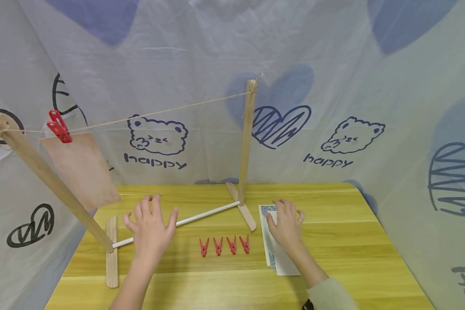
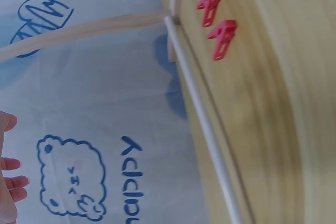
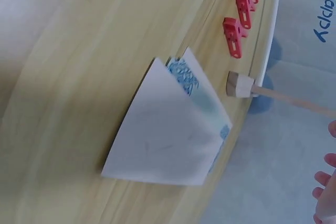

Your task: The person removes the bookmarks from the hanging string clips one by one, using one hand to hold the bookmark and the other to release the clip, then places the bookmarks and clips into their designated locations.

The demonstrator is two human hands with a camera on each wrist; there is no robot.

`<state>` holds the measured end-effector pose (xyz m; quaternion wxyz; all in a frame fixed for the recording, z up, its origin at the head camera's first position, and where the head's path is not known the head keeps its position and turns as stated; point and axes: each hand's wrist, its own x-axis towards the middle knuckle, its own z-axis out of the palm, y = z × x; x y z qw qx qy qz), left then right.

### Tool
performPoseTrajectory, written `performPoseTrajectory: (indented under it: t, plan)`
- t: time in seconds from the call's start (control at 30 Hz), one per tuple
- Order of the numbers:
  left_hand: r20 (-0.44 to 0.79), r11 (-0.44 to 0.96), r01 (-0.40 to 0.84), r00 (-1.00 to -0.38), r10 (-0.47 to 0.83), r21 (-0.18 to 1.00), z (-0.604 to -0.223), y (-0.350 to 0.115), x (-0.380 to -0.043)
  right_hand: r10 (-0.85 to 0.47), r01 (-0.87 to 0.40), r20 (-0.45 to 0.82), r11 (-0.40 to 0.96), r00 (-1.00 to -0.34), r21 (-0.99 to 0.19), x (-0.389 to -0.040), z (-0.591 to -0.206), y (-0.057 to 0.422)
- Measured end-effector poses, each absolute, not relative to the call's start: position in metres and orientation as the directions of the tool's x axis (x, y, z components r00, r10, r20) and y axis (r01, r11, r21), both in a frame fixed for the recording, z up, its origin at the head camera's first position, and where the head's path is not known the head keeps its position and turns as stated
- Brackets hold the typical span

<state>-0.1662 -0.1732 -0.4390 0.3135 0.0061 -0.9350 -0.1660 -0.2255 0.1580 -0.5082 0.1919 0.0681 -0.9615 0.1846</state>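
My left hand (image 1: 151, 230) hovers with spread, relaxed fingers over the white rod (image 1: 207, 214) of a wooden stand, holding nothing. Above the stack of papers is my right hand (image 1: 287, 228), its fingers loosely bent and nothing in them. The stack has a plain white sheet (image 3: 163, 135) on top, with blue-patterned sheets (image 3: 184, 77) showing beneath it. Several red clips (image 1: 218, 246) lie in a row between the hands. From the string (image 1: 170, 110) at the left hangs a pinkish-beige sheet (image 1: 79, 172), pinched by another red clip (image 1: 60, 127).
Two wooden posts hold the string: the near-left post (image 1: 56, 185) and the far post (image 1: 246, 146), each on a flat wooden foot. The yellow wood-grain table (image 1: 352, 249) is bordered by a printed cloth backdrop (image 1: 209, 142).
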Motion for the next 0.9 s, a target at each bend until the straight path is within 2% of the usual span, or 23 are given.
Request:
performPoseTrajectory:
  t: [0.5,0.6,0.77,0.9]
  plan:
    - [0.660,0.938,0.118,-0.738,-0.138,0.327,-0.406,-0.189,-0.160,-0.112,-0.298,0.452,0.882,-0.885,-0.366,-0.228,-0.494,0.126]
    - [0.705,0.939,0.130,-0.695,-0.143,0.319,-0.401,-0.192,-0.160,-0.120,-0.316,0.466,0.874,-0.877,-0.369,-0.229,-0.491,0.118]
    - [0.796,0.947,0.149,-0.586,-0.148,0.285,-0.392,-0.198,-0.160,-0.136,-0.344,0.490,0.865,-0.861,-0.365,-0.231,-0.486,0.106]
    - [0.826,0.955,0.112,-0.535,-0.176,0.276,-0.381,-0.205,-0.159,-0.138,-0.356,0.502,0.859,-0.854,-0.369,-0.233,-0.482,0.097]
